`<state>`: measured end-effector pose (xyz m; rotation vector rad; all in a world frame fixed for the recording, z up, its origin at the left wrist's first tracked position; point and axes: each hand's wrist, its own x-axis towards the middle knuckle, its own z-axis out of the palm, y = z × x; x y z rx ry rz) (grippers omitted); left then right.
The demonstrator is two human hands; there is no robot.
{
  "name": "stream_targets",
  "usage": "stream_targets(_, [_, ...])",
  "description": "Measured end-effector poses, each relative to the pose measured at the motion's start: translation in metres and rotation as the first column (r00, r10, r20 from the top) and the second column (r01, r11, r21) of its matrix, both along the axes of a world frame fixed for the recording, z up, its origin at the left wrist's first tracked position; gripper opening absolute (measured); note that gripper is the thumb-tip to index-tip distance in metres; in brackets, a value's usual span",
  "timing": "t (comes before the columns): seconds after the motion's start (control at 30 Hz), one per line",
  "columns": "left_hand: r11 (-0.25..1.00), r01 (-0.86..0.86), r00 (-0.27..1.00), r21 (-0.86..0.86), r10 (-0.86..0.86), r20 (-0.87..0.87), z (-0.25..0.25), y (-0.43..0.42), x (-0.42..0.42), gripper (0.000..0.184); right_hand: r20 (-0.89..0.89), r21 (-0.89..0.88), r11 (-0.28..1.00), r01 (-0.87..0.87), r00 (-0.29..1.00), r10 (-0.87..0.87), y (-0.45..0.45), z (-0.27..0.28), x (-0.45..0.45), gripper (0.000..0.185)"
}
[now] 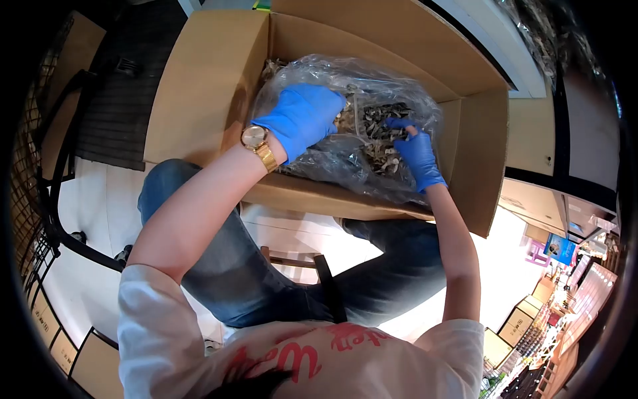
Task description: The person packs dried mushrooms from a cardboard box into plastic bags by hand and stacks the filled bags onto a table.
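A large open cardboard box point(206, 86) holds clear plastic bags point(332, 159) with dark and tan dried pieces point(382, 123) in them. My left hand point(304, 120), in a blue glove, is over the left part of the bags, its fingers curled together near lighter pieces; what they grip is hidden. At the right, my right hand point(417, 154), also blue-gloved, reaches into the dark pieces with its fingers apart; one fingertip shows bare through the glove. A gold watch point(254, 137) is on my left wrist.
My knees and a small stool point(292, 261) are below the box. A black wire cart point(50, 193) stands at the left. Cabinets point(531, 139) line the right side, with shelves of goods point(531, 326) at the lower right. More cartons point(96, 366) lie at the lower left.
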<state>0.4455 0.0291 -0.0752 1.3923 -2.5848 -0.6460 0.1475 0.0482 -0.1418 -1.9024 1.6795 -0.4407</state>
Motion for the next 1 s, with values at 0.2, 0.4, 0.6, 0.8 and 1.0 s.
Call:
stream_targets(0.2, [0.945, -0.034, 0.998, -0.326, 0.052, 0.048, 0.007, 0.007, -0.007, 0.047, 0.237, -0.126, 0.976, 0.176, 0.961, -0.142, 0.0, 0.061, 0.012, 0.04])
stream_targets(0.4, [0.95, -0.212, 0.956, -0.231, 0.25, 0.153, 0.01, 0.0, 0.0, 0.05, 0.333, -0.27, 0.923, 0.274, 0.926, -0.177, -0.003, 0.104, 0.022, 0.037])
stream_targets(0.6, [0.997, -0.037, 0.985, 0.065, 0.047, -0.166, -0.017, -0.014, -0.007, 0.043, 0.402, -0.366, 0.904, 0.221, 0.913, -0.061, -0.005, 0.125, 0.048, 0.037])
stream_targets(0.8, [0.99, -0.092, 0.908, 0.108, 0.128, -0.399, -0.023, -0.016, -0.02, 0.035, 0.165, -0.522, 0.85, -0.064, 0.971, 0.175, -0.001, 0.116, 0.084, 0.044])
stream_targets(1.0, [0.978, -0.12, 0.873, 0.17, 0.185, -0.452, -0.028, -0.024, -0.011, 0.035, -0.023, -0.23, 0.959, -0.167, 0.986, 0.166, 0.003, 0.091, 0.091, 0.047])
